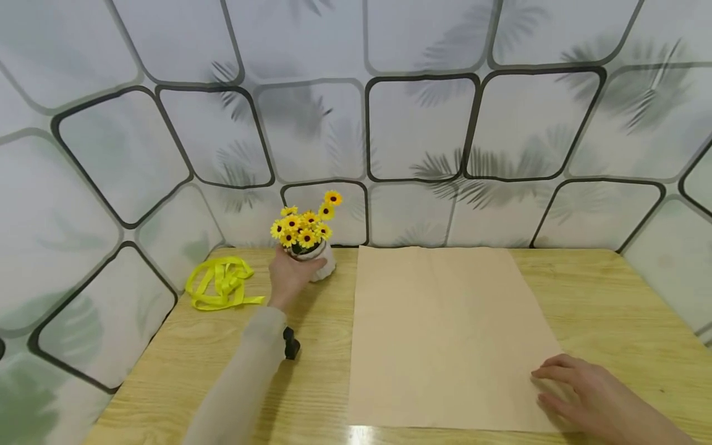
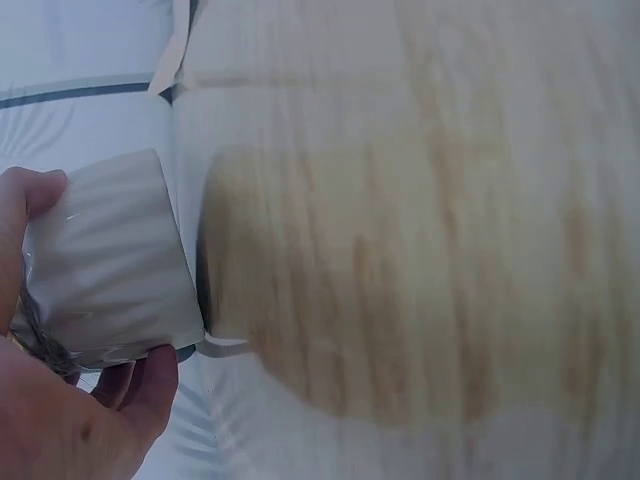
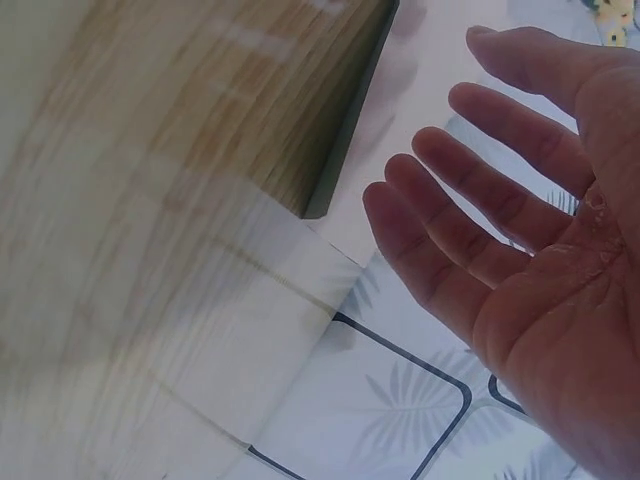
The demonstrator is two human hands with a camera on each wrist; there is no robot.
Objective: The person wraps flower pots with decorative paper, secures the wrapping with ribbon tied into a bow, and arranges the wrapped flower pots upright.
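At the back left of the table, my left hand [image 1: 292, 275] grips a small white flower pot [image 1: 324, 264] holding yellow flowers [image 1: 305, 228] with dark centres. The left wrist view has the thumb on one side of the pot [image 2: 115, 260] and the fingers curled round the other. A large sheet of tan paper [image 1: 445, 340] lies flat on the table to the right of the pot. Over the paper's lower right edge is my right hand [image 1: 584, 389], holding nothing. In the right wrist view its fingers [image 3: 440, 240] are spread and loosely bent.
A loose yellow ribbon [image 1: 222, 284] lies in loops at the table's left edge. Patterned curtain walls [image 1: 423, 130] rise behind and beside the wooden table [image 1: 317, 364]. The black strap piece [image 1: 290, 343] sits at my left wrist.
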